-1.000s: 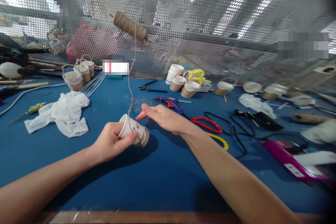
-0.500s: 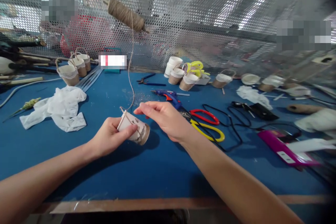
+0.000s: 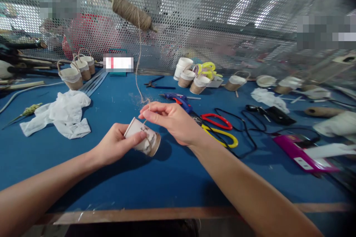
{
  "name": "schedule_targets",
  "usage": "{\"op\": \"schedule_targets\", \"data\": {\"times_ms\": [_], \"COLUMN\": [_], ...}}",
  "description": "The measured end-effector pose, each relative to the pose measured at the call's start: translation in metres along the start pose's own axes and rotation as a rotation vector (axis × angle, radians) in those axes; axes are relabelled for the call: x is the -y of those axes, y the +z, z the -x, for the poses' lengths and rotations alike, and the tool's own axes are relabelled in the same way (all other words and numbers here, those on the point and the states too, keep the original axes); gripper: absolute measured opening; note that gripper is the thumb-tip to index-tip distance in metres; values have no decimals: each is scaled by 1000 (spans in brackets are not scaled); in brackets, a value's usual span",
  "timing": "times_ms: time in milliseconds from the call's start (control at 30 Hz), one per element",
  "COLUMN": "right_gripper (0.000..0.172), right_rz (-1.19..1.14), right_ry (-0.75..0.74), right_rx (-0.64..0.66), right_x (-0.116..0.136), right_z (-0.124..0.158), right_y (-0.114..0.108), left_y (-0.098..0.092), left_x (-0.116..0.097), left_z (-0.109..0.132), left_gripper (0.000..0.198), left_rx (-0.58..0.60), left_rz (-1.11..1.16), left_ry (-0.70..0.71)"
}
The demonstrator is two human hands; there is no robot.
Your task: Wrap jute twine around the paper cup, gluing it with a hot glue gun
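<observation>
My left hand (image 3: 116, 142) is closed round a white paper cup (image 3: 147, 133) with dark printing, tilted on its side above the blue table. Brown wrapping shows at the cup's base, and its rim points to the upper left. Just above the cup, my right hand (image 3: 169, 120) pinches a strand of twine (image 3: 137, 77) between thumb and fingers. That twine runs up to a brown spool (image 3: 131, 12) hung on the perforated metal screen. Part of it lies over the cup's side.
Beyond my right hand are a blue glue gun (image 3: 178, 99), scissors with red and yellow handles (image 3: 219, 122), and pliers (image 3: 158, 83). Several handled cups (image 3: 72, 77) stand at the back. White lace fabric (image 3: 62, 113) lies left; a purple power strip (image 3: 303, 153) lies right.
My right hand has taken hold of the twine and drawn it to the right, off the cup's rim. My left hand keeps the cup, now turned slightly.
</observation>
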State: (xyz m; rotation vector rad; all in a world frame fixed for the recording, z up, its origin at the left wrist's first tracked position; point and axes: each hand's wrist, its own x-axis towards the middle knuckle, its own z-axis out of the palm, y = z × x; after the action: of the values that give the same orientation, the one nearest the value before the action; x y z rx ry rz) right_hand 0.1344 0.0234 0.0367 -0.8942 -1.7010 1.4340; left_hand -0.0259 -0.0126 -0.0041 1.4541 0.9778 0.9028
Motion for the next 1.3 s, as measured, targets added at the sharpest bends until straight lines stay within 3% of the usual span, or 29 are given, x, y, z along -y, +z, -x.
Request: {"op": "schedule_targets", "data": {"times_ms": [167,367,1300], "right_gripper": [12,15,19], "right_rz": [40,106,281], "right_ry": [-70,-119,34], "right_rx": [-225,-354,-312], "right_x": [4,-2,-8], "right_z": [13,16,16], "right_y": [-11,-15,-13], "left_y": [2,4,5], "left_x": [-5,-5,-6], "left_z": [-3,-1,11], "left_gripper": [25,22,22], "left_rx": [-77,-61,-71], "left_rz": [225,246,-80], "left_ry": [-133,-129,139]}}
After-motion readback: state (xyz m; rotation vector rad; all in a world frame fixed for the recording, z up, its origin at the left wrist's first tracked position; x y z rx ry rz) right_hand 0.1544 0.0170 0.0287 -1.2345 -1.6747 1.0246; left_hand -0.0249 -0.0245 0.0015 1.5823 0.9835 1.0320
